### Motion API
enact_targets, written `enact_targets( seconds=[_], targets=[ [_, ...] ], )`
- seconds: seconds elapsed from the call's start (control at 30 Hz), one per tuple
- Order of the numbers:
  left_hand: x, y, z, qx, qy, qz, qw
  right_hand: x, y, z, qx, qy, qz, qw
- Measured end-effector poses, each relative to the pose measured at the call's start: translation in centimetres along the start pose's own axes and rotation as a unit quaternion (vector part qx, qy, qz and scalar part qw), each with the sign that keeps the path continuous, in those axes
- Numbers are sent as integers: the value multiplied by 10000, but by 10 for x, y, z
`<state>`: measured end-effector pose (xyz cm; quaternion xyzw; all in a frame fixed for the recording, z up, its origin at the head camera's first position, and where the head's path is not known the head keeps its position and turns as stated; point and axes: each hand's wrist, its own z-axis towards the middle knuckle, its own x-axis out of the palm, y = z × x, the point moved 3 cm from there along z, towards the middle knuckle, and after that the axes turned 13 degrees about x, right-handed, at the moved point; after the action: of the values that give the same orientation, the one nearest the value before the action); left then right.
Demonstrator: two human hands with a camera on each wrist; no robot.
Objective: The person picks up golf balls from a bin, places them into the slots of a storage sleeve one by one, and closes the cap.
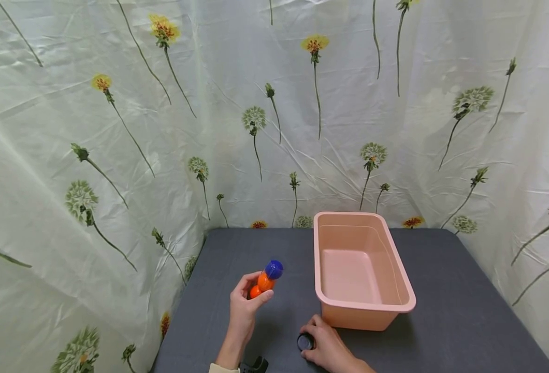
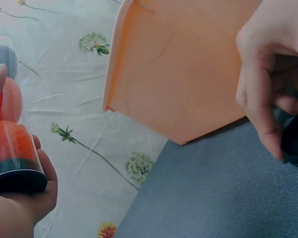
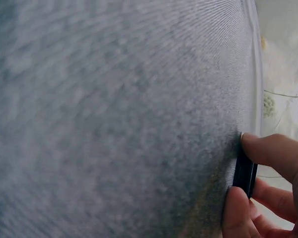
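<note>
My left hand grips a clear tube with a black base, raised above the table. Inside the tube sit a blue ball at the far end and two orange balls below it. In front of the pink bin, my right hand pinches a round black cap low at the tabletop. The right wrist view shows the thumb and fingers on the edge of the black cap, which is at the table surface. The cap's hollow side shows in the left wrist view.
A pink plastic bin stands right of centre on the dark grey table, just beyond my right hand. Behind the table and along its sides hangs a pale curtain printed with dandelions.
</note>
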<state>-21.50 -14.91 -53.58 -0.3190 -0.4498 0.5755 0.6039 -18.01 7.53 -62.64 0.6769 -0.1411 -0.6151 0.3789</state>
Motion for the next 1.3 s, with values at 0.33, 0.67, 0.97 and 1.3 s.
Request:
enact_targets(
  seconds=[0.33, 0.67, 0.97, 1.3],
  targets=[
    [2, 0, -1, -62, 50, -51, 10000, -8, 8, 1, 406, 602, 201, 9972],
    [5, -1, -1, -40, 151, -109, 9998, -26, 32, -7, -238, 413, 516, 9975],
    [7, -1, -2, 55, 252, -96, 9996, -53, 68, -19, -867, 1, 1206, 9889],
    [14, -3, -6, 265, 467, -165, 9984, -94, 98, -23, -474, -587, 1726, 9821]
  ],
)
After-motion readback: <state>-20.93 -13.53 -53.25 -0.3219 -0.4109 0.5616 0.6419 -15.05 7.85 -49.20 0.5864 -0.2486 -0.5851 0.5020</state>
